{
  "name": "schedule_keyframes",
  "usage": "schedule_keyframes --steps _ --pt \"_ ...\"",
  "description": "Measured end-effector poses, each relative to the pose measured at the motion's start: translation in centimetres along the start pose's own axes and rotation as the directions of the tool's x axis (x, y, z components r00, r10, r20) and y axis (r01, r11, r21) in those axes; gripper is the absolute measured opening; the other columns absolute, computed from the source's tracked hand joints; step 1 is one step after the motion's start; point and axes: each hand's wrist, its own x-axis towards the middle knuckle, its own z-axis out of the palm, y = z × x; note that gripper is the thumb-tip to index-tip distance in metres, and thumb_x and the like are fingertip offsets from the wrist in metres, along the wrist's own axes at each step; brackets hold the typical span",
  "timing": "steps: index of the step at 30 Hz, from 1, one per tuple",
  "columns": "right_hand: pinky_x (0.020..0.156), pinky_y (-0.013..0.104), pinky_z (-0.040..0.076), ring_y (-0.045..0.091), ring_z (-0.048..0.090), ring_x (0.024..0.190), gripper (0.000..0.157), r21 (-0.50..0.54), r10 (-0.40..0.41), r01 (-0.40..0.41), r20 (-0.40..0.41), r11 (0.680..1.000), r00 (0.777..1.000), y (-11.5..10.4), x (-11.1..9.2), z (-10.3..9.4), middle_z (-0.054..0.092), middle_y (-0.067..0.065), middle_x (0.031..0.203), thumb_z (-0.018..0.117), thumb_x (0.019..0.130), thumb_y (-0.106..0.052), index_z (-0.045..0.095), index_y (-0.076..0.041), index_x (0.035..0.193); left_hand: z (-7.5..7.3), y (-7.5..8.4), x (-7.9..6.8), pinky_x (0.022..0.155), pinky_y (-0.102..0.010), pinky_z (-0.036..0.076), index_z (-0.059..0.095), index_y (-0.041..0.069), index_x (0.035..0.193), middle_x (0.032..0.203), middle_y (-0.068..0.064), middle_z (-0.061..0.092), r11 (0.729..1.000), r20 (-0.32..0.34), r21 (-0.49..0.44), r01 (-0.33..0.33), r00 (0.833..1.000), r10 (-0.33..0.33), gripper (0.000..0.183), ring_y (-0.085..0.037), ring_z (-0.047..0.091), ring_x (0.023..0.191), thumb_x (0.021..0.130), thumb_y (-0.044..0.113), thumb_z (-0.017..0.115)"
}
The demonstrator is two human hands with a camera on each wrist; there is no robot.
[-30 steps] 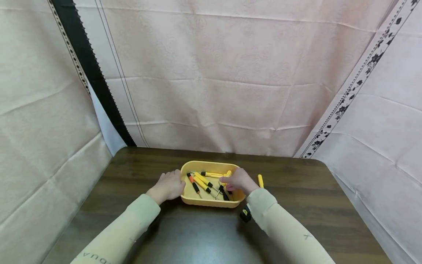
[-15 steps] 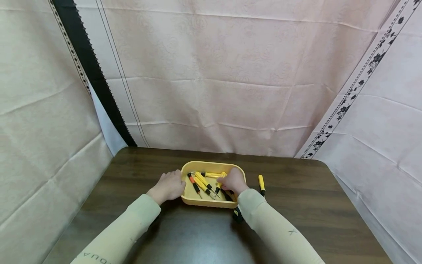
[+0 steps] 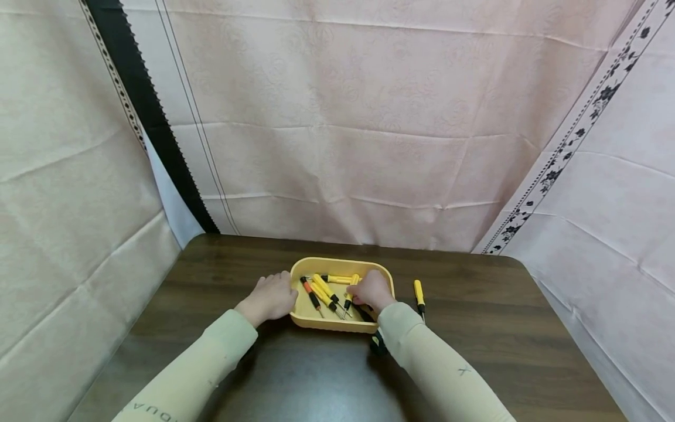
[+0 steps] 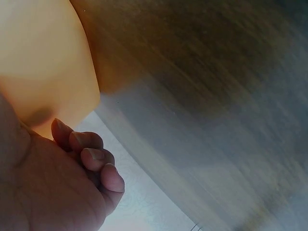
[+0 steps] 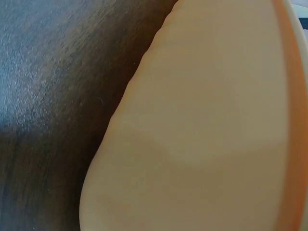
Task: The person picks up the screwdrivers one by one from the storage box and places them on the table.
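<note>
A yellow plastic tray (image 3: 337, 323) with several small screwdrivers stands on the table. My left hand (image 3: 271, 296) grips its left end; in the left wrist view, that hand's fingers (image 4: 91, 156) are curled beside the tray wall (image 4: 48, 57). My right hand (image 3: 372, 290) reaches into the tray's right side and pinches a yellow-handled screwdriver (image 3: 353, 282), whose black collar points toward me. Left of it lie yellow screwdrivers (image 3: 323, 291) and an orange-and-black one (image 3: 311, 294). Dark items under my right hand are partly hidden. In the right wrist view, the tray wall (image 5: 192, 120) hides that hand.
Another yellow-and-black screwdriver (image 3: 419, 296) lies on the brown wooden table (image 3: 474, 328), right of the tray. A black object with a yellow mark (image 3: 377, 343) sits before the tray, partly behind my right sleeve. Patterned cloth (image 3: 337, 129) hangs behind the table.
My right hand has shifted slightly left and down inside the tray, and the pinched screwdriver has moved left with it. More of the screwdriver on the table shows. My left hand stays put.
</note>
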Motion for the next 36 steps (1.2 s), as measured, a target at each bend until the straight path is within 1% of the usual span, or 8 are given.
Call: schedule_keyframes --steps 6,10,16,23,26,29,33,36 --pt "0.06 0.032 0.054 0.02 0.068 0.06 0.035 0.072 -0.011 0.01 0.013 0.997 1.0 0.0 -0.2 -0.2 0.064 0.009 0.059 0.077 0.082 -0.015 0.054 -0.009 0.056 -0.4 0.2 -0.2 0.083 -0.042 0.036 0.049 -0.002 0.124 0.096 -0.007 0.054 1.0 0.004 0.01 0.004 1.0 -0.004 0.044 -0.022 0.049 0.084 0.098 0.033 0.042" --pt "0.058 0.033 0.053 0.022 0.069 0.061 0.039 0.092 -0.054 0.052 0.02 0.994 0.998 -0.1 -0.5 -0.7 0.065 0.011 0.059 0.075 0.083 -0.015 0.05 -0.01 0.053 -0.5 0.2 -0.2 0.084 -0.044 0.036 0.05 -0.002 0.121 0.095 -0.007 0.053 0.999 -0.008 0.038 -0.008 1.0 0.008 0.043 -0.023 0.049 0.085 0.097 0.033 0.042" --pt "0.048 0.029 0.043 0.02 0.06 0.052 0.041 0.082 -0.103 0.099 0.047 0.992 0.994 -0.3 -0.8 -1.9 0.063 0.01 0.057 0.072 0.086 -0.02 0.051 -0.009 0.053 -0.6 -0.4 -0.2 0.092 -0.049 0.038 0.054 -0.005 0.122 0.109 -0.015 0.058 0.986 -0.068 0.141 -0.09 0.993 0.1 0.049 -0.031 0.053 0.103 0.096 0.035 0.043" --pt "0.065 0.037 0.052 0.027 0.067 0.075 0.028 0.152 -0.086 0.071 0.093 0.986 0.992 -0.7 -1.3 -2.7 0.062 0.009 0.073 0.07 0.089 -0.02 0.054 -0.007 0.071 -0.9 -1.0 -0.1 0.097 -0.05 0.038 0.054 -0.006 0.125 0.118 -0.018 0.058 0.979 -0.105 0.133 -0.153 0.98 0.167 0.054 -0.035 0.053 0.111 0.095 0.039 0.048" --pt "0.072 0.041 0.054 0.028 0.067 0.079 0.018 0.199 -0.099 0.077 0.102 0.977 0.99 -0.6 -1.4 -2.7 0.062 0.011 0.086 0.069 0.09 -0.018 0.059 -0.003 0.087 -0.8 -1.2 0.1 0.099 -0.049 0.037 0.053 -0.005 0.126 0.12 -0.018 0.057 0.983 -0.089 0.114 -0.147 0.983 0.158 0.052 -0.033 0.052 0.113 0.095 0.036 0.048" --pt "0.076 0.042 0.054 0.026 0.065 0.081 0.018 0.251 -0.129 0.098 0.111 0.963 0.985 -0.4 -1.3 -2.7 0.061 0.013 0.095 0.065 0.093 -0.017 0.06 -0.001 0.101 -0.5 -1.1 0.2 0.099 -0.049 0.035 0.05 -0.004 0.127 0.121 -0.017 0.054 0.988 -0.05 0.086 -0.126 0.99 0.131 0.048 -0.031 0.05 0.113 0.096 0.032 0.045" --pt "0.077 0.041 0.054 0.024 0.062 0.081 0.02 0.268 -0.151 0.118 0.108 0.956 0.983 -0.3 -0.9 -2.5 0.06 0.013 0.099 0.06 0.097 -0.019 0.06 -0.002 0.107 -0.3 -0.8 0.2 0.097 -0.048 0.034 0.047 -0.002 0.126 0.119 -0.015 0.051 0.99 -0.014 0.093 -0.102 0.995 0.103 0.043 -0.029 0.047 0.11 0.097 0.03 0.041" --pt "0.077 0.041 0.054 0.022 0.063 0.081 0.021 0.262 -0.148 0.118 0.099 0.958 0.984 -0.2 -0.8 -2.5 0.059 0.012 0.1 0.06 0.097 -0.02 0.06 -0.002 0.108 -0.3 -0.6 0.1 0.095 -0.048 0.034 0.047 -0.002 0.123 0.116 -0.014 0.049 0.989 -0.023 0.109 -0.097 0.995 0.1 0.041 -0.029 0.045 0.108 0.097 0.03 0.042"
